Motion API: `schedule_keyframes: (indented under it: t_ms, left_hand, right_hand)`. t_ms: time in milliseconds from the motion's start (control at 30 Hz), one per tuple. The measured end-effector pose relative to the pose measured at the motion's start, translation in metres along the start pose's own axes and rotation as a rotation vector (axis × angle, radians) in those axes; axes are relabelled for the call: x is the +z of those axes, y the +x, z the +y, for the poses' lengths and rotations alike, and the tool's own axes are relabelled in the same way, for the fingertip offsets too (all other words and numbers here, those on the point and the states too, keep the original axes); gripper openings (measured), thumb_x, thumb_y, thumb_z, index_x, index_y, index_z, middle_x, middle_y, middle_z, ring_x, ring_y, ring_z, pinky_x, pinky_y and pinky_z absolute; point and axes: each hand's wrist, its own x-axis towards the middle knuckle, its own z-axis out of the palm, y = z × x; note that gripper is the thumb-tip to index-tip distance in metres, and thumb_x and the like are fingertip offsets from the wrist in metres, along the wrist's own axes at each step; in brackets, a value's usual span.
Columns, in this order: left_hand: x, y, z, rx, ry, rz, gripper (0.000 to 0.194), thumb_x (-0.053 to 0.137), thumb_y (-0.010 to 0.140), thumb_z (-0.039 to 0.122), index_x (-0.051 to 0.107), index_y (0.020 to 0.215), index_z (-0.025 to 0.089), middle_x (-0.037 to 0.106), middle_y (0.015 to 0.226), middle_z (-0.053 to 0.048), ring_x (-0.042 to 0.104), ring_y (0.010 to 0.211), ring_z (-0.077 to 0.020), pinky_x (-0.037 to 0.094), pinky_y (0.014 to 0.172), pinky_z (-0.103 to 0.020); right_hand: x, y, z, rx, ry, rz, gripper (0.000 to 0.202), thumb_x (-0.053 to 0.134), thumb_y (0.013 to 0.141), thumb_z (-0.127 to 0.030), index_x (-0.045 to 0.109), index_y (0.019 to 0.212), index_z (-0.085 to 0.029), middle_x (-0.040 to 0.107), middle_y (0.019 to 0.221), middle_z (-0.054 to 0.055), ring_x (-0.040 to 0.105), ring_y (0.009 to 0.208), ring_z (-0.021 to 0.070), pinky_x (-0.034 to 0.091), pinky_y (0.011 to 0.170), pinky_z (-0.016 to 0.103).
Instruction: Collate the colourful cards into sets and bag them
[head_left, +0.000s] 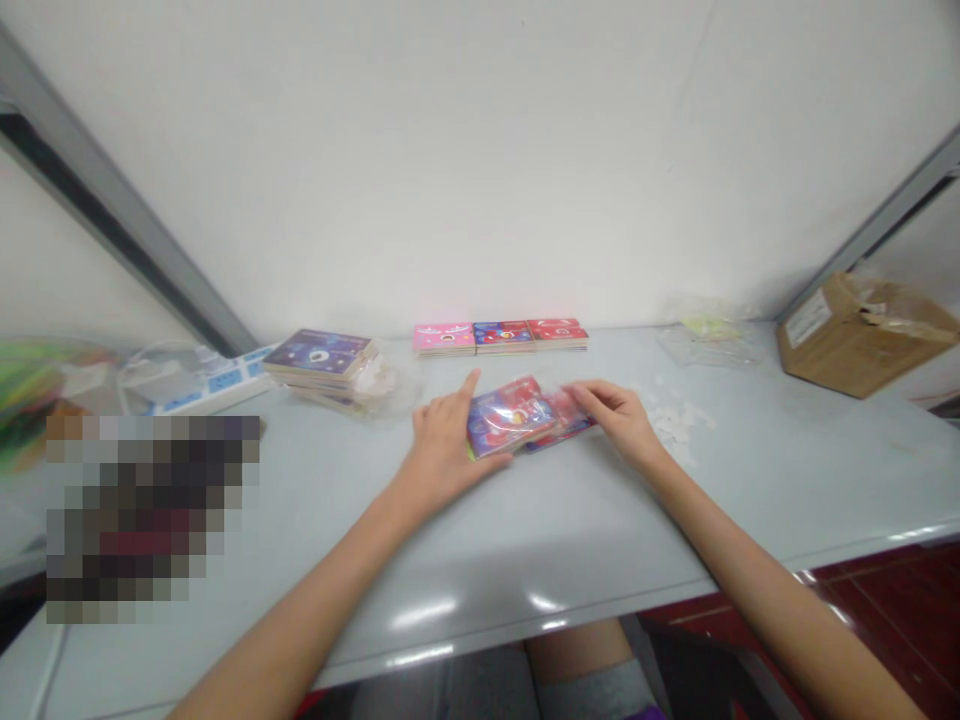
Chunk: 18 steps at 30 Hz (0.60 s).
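A stack of red and blue printed cards [510, 415] in clear plastic lies on the table in front of me. My left hand [448, 432] grips its left end, thumb along the near edge and fingers at the far side. My right hand [611, 408] pinches the right end, where a red and blue piece [559, 428] shows under the plastic. Whether that piece is inside the wrapping or beneath it, I cannot tell. Beyond my hands, pink cards [443, 338], blue cards [503, 336] and red cards [558, 333] sit in low piles side by side against the wall.
To the left stands a taller stack of dark blue cards [319, 358] partly in clear plastic, beside a power strip [225, 381]. Small white scraps [679, 425] lie right of my hand. Clear bags [709, 340] and a cardboard box [862, 335] are farther right. A blurred-out patch covers the left.
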Motion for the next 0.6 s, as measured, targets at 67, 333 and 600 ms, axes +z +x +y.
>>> schedule_keyframes:
  t_ms: [67, 333, 600]
  left_hand:
    - [0.000, 0.000, -0.001, -0.008, -0.007, 0.012, 0.096, 0.057, 0.068, 0.060, 0.006, 0.138, 0.020, 0.045, 0.121, -0.013, 0.041, 0.109, -0.0295, 0.027, 0.090, -0.044]
    - [-0.002, 0.002, -0.003, -0.030, -0.025, 0.048, 0.094, 0.058, 0.069, 0.059, 0.006, 0.138, 0.022, 0.046, 0.119, -0.012, 0.042, 0.109, -0.0299, 0.028, 0.090, -0.044]
    - [-0.002, 0.002, -0.005, -0.047, -0.020, 0.039, 0.093, 0.057, 0.069, 0.059, 0.007, 0.138, 0.021, 0.045, 0.120, -0.012, 0.042, 0.109, -0.0298, 0.028, 0.090, -0.044]
  right_hand:
    - [-0.006, 0.003, 0.010, 0.052, -0.124, 0.127, 0.037, 0.052, 0.075, -0.047, 0.065, 0.096, -0.018, 0.064, 0.092, 0.007, 0.056, 0.075, 0.0172, 0.044, 0.070, 0.031]
    - [-0.011, 0.003, 0.027, 0.112, -0.453, -0.007, 0.036, 0.061, 0.067, -0.041, 0.064, 0.097, -0.021, 0.061, 0.071, 0.003, 0.053, 0.063, 0.0157, 0.041, 0.062, 0.030]
    - [-0.015, 0.004, 0.031, 0.184, -0.383, 0.030, 0.033, 0.057, 0.067, -0.033, 0.063, 0.095, -0.017, 0.061, 0.063, 0.002, 0.053, 0.055, 0.0145, 0.041, 0.057, 0.028]
